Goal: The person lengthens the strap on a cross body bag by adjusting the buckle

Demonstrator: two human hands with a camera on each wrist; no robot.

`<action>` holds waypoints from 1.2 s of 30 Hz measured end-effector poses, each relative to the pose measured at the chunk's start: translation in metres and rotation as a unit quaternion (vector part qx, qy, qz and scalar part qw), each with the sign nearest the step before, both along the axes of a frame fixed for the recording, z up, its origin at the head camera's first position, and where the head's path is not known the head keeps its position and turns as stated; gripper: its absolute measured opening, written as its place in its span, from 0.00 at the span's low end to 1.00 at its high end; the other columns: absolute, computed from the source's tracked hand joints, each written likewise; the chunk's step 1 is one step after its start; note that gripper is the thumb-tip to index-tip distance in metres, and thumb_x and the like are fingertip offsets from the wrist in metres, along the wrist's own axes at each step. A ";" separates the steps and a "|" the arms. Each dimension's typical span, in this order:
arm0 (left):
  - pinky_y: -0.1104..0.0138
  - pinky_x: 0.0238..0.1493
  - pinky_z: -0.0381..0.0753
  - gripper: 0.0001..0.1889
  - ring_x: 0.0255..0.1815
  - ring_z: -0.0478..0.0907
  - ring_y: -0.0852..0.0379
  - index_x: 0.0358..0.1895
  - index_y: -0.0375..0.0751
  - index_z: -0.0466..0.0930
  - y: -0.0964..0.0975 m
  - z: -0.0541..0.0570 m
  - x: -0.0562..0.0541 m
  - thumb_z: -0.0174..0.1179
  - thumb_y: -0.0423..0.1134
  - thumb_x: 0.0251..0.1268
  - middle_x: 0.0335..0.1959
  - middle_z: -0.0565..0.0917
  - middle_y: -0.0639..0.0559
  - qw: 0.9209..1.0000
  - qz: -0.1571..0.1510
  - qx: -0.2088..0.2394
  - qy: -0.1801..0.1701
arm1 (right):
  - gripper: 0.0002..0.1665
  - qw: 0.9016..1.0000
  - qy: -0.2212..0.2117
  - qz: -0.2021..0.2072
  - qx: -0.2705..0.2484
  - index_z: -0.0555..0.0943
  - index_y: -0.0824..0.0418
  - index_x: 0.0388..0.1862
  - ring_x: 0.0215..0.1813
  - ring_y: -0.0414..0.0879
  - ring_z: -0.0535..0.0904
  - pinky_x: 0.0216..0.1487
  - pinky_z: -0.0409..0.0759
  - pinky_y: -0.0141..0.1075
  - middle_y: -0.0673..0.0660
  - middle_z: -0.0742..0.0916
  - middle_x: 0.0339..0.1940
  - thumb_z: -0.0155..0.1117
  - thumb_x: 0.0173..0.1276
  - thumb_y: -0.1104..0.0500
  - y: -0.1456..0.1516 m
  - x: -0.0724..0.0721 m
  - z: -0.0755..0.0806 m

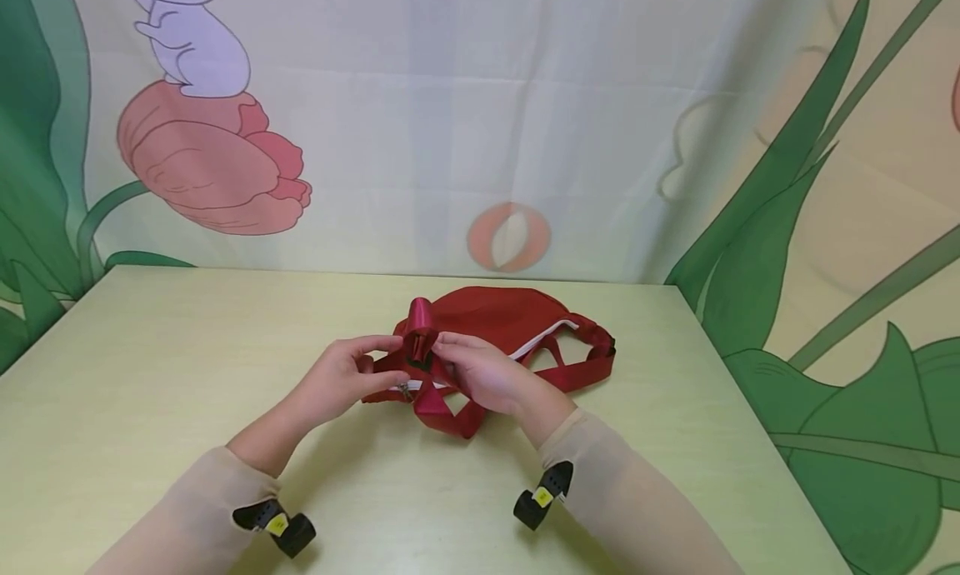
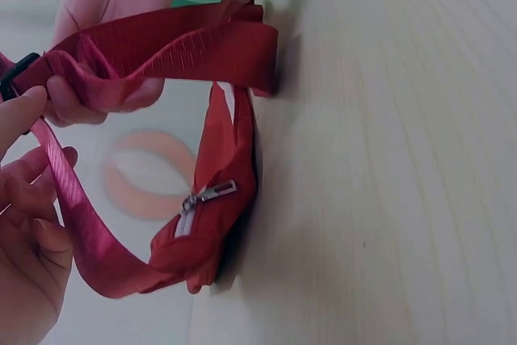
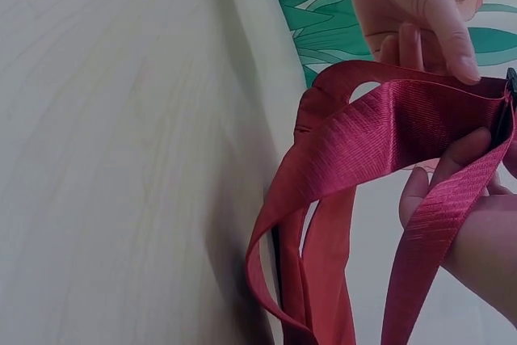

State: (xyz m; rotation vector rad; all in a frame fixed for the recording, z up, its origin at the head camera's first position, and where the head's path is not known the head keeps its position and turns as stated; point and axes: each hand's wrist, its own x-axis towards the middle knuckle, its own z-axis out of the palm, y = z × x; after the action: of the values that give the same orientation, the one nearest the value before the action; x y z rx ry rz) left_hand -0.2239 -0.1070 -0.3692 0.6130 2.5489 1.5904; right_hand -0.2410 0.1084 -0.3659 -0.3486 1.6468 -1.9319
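Your red waist bag lies right of centre in the frame, toward the far edge of the pale tabletop. Its white zipper slants across the front, and the left-wrist view shows you a metal zipper pull low on the bag. You have both hands at the bag's near left side, around the middle of the frame, a little apart with the strap between them. Your right hand grips the strap beside a black buckle, its fingers curled about the webbing. Your left hand meets the strap at the buckle with a fingertip, thumb and index finger parted; whether it also pinches the webbing, I cannot tell. One loop of the strap rises above your fingers, another droops below them, and a further stretch curves out past the bag's right end.

Your light sleeves reach in from the lower left and lower right, each with a black wrist device bearing a yellow label. Behind the tabletop is a printed backdrop, with a pink flower and a white animal at upper left and green leaves at the right.
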 end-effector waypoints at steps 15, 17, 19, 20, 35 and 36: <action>0.69 0.17 0.64 0.26 0.20 0.65 0.56 0.55 0.34 0.76 -0.003 0.000 0.001 0.69 0.40 0.53 0.27 0.76 0.47 1.000 -0.001 -0.008 -0.007 | 0.15 1.000 0.000 -0.007 -0.003 0.73 0.66 0.52 0.48 0.45 0.74 0.53 0.69 0.35 0.52 0.81 0.43 0.44 0.74 0.61 0.000 0.000 0.002; 0.69 0.17 0.63 0.26 0.19 0.65 0.56 0.56 0.34 0.76 -0.004 -0.001 0.001 0.68 0.40 0.53 0.24 0.74 0.47 1.000 -0.001 -0.009 -0.007 | 0.14 1.000 0.000 -0.009 -0.003 0.73 0.66 0.52 0.48 0.44 0.74 0.53 0.69 0.35 0.51 0.81 0.43 0.44 0.74 0.61 0.000 0.001 0.003; 0.69 0.16 0.64 0.26 0.19 0.65 0.56 0.56 0.34 0.76 -0.003 0.000 0.001 0.69 0.40 0.53 0.24 0.75 0.48 1.000 -0.003 -0.007 -0.005 | 0.14 1.000 0.002 -0.007 -0.003 0.73 0.66 0.52 0.48 0.44 0.74 0.53 0.68 0.35 0.51 0.81 0.43 0.44 0.74 0.61 -0.001 0.001 0.004; 0.69 0.16 0.64 0.26 0.19 0.65 0.56 0.56 0.35 0.76 -0.002 0.001 0.001 0.69 0.41 0.53 0.24 0.75 0.48 1.000 -0.004 -0.004 -0.005 | 0.14 1.000 0.002 -0.006 -0.003 0.73 0.65 0.51 0.48 0.44 0.74 0.53 0.68 0.35 0.51 0.81 0.42 0.44 0.74 0.61 -0.001 0.001 0.004; 0.69 0.14 0.63 0.26 0.18 0.65 0.56 0.56 0.38 0.76 -0.003 0.002 0.001 0.69 0.41 0.53 0.20 0.74 0.50 1.000 -0.010 -0.007 0.002 | 0.15 1.000 0.005 0.007 0.001 0.72 0.66 0.53 0.47 0.44 0.74 0.53 0.68 0.36 0.52 0.80 0.43 0.44 0.74 0.60 0.000 0.000 0.002; 0.69 0.14 0.63 0.26 0.18 0.65 0.56 0.56 0.38 0.76 -0.004 0.001 0.001 0.69 0.41 0.53 0.19 0.73 0.50 1.000 -0.010 -0.011 0.004 | 0.15 1.000 0.004 0.006 0.001 0.72 0.66 0.52 0.46 0.44 0.74 0.52 0.69 0.35 0.52 0.80 0.43 0.44 0.74 0.60 0.000 0.000 0.003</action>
State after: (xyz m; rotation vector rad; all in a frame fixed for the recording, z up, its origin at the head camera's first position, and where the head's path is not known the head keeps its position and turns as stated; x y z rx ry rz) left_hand -0.2227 -0.1110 -0.3677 0.6416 2.5529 1.5546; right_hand -0.2407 0.1083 -0.3633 -0.3641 1.6478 -1.9214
